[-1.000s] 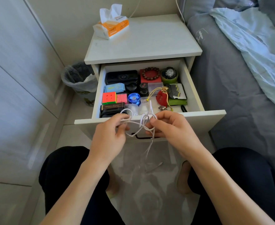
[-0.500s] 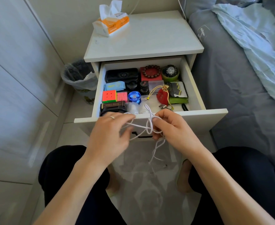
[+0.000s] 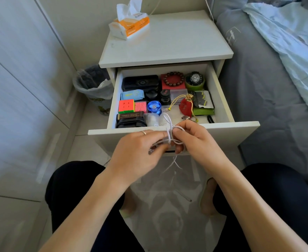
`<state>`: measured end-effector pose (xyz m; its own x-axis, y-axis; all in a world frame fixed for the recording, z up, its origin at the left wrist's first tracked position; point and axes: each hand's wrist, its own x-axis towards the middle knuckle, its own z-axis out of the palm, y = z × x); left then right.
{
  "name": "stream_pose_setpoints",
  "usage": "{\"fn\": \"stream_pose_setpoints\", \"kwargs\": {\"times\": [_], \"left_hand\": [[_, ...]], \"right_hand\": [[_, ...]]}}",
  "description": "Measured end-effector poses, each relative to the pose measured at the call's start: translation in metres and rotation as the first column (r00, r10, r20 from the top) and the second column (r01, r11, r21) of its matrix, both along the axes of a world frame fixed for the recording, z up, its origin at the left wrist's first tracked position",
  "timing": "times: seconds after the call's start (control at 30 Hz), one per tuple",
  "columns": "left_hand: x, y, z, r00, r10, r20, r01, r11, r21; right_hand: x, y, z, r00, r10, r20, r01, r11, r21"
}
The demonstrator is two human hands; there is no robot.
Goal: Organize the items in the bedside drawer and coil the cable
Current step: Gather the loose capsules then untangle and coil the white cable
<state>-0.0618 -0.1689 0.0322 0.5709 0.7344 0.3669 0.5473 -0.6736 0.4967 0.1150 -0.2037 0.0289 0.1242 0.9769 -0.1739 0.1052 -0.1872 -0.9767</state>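
Both hands hold a thin white cable (image 3: 170, 131) in front of the open bedside drawer (image 3: 222, 126). My left hand (image 3: 140, 151) pinches the gathered strands at their left side. My right hand (image 3: 195, 140) grips the loops from the right. One loop sticks up above the fingers and a short tail hangs below. Inside the drawer lie a colour cube (image 3: 126, 106), a blue yo-yo (image 3: 154, 106), a red pouch (image 3: 185, 107), a bead bracelet (image 3: 173, 79), a watch (image 3: 195, 80) and a black case (image 3: 140, 82).
A tissue pack (image 3: 130, 24) lies on top of the white nightstand (image 3: 167, 42). A lined bin (image 3: 93, 84) stands to its left by the wall. A grey bed (image 3: 269, 79) with a pale blue blanket runs along the right. My knees flank the floor below.
The hands have drawn closer together and the cable loops are gathered tighter. The hanging tail has become shorter.
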Motion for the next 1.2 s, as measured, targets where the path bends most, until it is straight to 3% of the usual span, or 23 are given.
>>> {"fn": "stream_pose_setpoints", "kwargs": {"times": [0.07, 0.17, 0.3, 0.4, 0.47, 0.53, 0.63, 0.7, 0.77, 0.9, 0.93, 1.0, 1.07, 1.13, 1.2], "left_hand": [[-0.001, 0.004, -0.002, 0.996, -0.019, 0.084, 0.021, 0.999, -0.024], [-0.009, 0.007, -0.006, 0.982, 0.051, 0.182, -0.014, 0.980, -0.200], [-0.023, 0.010, -0.004, 0.947, 0.166, 0.276, -0.022, 0.888, -0.459], [-0.032, 0.014, 0.000, 0.884, 0.283, 0.373, -0.041, 0.841, -0.540], [-0.033, 0.017, -0.002, 0.848, 0.389, 0.361, -0.172, 0.845, -0.507], [-0.029, 0.017, -0.001, 0.924, 0.316, 0.214, -0.224, 0.903, -0.366], [-0.012, 0.011, -0.002, 0.997, 0.067, 0.029, -0.058, 0.972, -0.226], [-0.003, 0.008, 0.000, 1.000, 0.030, 0.005, -0.029, 0.990, -0.139], [-0.001, 0.009, 0.001, 0.997, 0.070, 0.028, -0.067, 0.992, -0.107], [-0.015, 0.018, -0.005, 0.941, 0.299, 0.157, -0.224, 0.901, -0.372], [-0.020, 0.020, -0.009, 0.919, 0.361, 0.157, -0.285, 0.885, -0.368], [-0.027, 0.020, -0.011, 0.924, 0.379, 0.041, -0.365, 0.911, -0.191], [-0.024, 0.015, -0.012, 0.963, 0.259, -0.069, -0.262, 0.965, -0.028], [-0.014, 0.008, -0.007, 0.991, 0.081, -0.109, -0.078, 0.996, 0.032], [-0.009, 0.007, -0.009, 0.995, 0.053, -0.090, -0.043, 0.993, 0.108]], "right_hand": [[0.001, -0.001, 0.000, 0.999, -0.005, -0.034, 0.004, 1.000, -0.007], [0.002, -0.001, 0.000, 0.999, 0.017, -0.027, -0.018, 1.000, -0.022], [0.001, -0.003, -0.002, 0.999, 0.031, -0.016, -0.032, 0.999, -0.041], [0.004, -0.002, -0.002, 1.000, -0.005, -0.004, 0.005, 0.999, -0.034], [0.007, 0.000, -0.002, 1.000, -0.029, -0.006, 0.028, 0.999, -0.031], [0.007, 0.001, -0.001, 1.000, -0.025, 0.000, 0.025, 0.999, -0.027], [0.002, 0.001, -0.003, 1.000, 0.009, 0.025, -0.008, 0.999, -0.035], [0.000, 0.001, -0.004, 0.999, 0.020, 0.025, -0.019, 0.999, -0.035], [0.001, -0.001, -0.004, 1.000, 0.022, 0.006, -0.021, 0.999, -0.035], [0.007, -0.003, -0.001, 0.999, 0.013, 0.041, -0.012, 0.999, -0.033], [0.008, -0.003, 0.000, 0.998, 0.002, 0.055, 0.000, 0.999, -0.033], [0.009, -0.002, 0.001, 0.997, -0.008, 0.073, 0.010, 0.999, -0.033], [0.006, -0.001, 0.002, 0.996, 0.014, 0.091, -0.011, 0.999, -0.036], [0.002, 0.000, 0.003, 0.996, 0.043, 0.084, -0.040, 0.999, -0.037], [-0.001, 0.000, 0.004, 0.996, 0.064, 0.068, -0.061, 0.997, -0.039]]}}
